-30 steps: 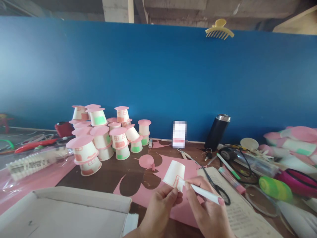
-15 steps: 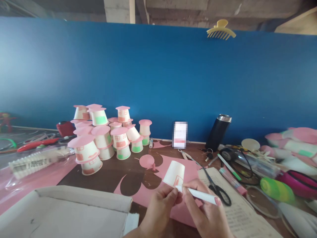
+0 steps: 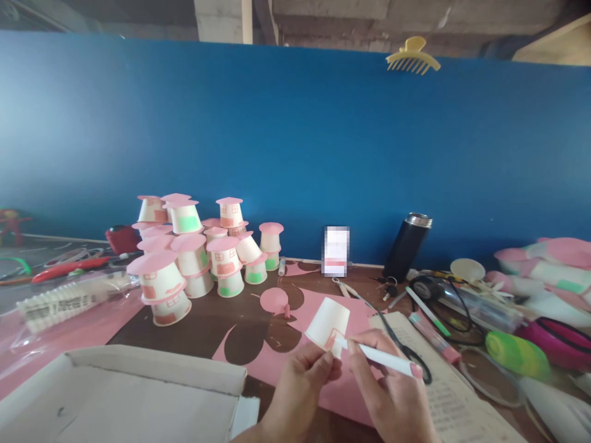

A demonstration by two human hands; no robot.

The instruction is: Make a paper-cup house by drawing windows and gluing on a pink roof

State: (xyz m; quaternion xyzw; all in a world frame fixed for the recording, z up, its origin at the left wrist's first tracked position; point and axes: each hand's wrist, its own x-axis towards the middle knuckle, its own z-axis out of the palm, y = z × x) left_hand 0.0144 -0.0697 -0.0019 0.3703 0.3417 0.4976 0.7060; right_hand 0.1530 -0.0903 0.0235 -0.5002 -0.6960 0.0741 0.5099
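A white paper cup (image 3: 329,320), tilted with its base up, is pinched at the rim by my left hand (image 3: 302,384). On its side is a small red-orange outline, partly coloured in. My right hand (image 3: 388,381) grips a white marker (image 3: 385,358) with a pink end, and its tip is against the drawing on the cup. Beneath both hands lies a pink paper sheet (image 3: 258,366) with round pieces cut out of it. Black-handled scissors (image 3: 413,357) lie beside my right hand, partly hidden by it.
Stacked cups with pink paper tops (image 3: 224,258) stand at the back left. An open cardboard box (image 3: 152,369) fills the front left. Along the right are a black bottle (image 3: 407,247), a printed paper (image 3: 450,394), a green-capped marker (image 3: 427,311) and a yellow-green roll (image 3: 516,355).
My right hand and the marker have shifted slightly right, and the cup has turned or moved a little right too. The drawn outline has more colour inside it.
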